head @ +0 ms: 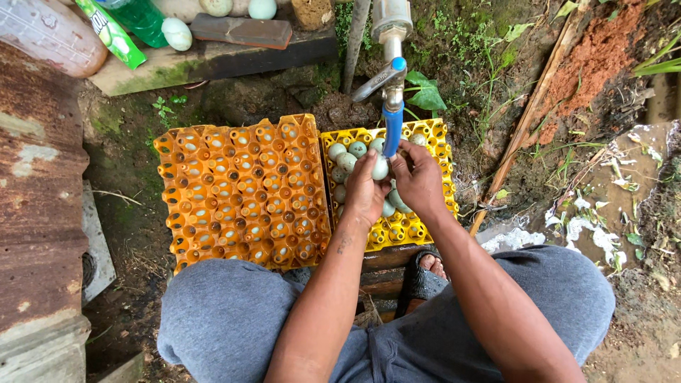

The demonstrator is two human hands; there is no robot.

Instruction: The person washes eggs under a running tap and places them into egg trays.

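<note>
My left hand (364, 191) and my right hand (420, 181) are together around one pale green egg (381, 168), held just under the blue spout of a tap (392, 126). Beneath them lies a yellow egg tray (397, 230) with several pale eggs (345, 156) in its far cups. To the left, an orange egg tray (245, 191) lies with all its cups bare. My knees in grey shorts fill the bottom of the view.
A mossy wooden plank (213, 60) at the back carries more eggs (176, 33), a green bottle (140, 19) and a brick. Rusty sheet metal (39, 198) lies left. Muddy ground with weeds and a puddle (624, 184) is to the right. My sandalled foot (425, 273) rests under the tray.
</note>
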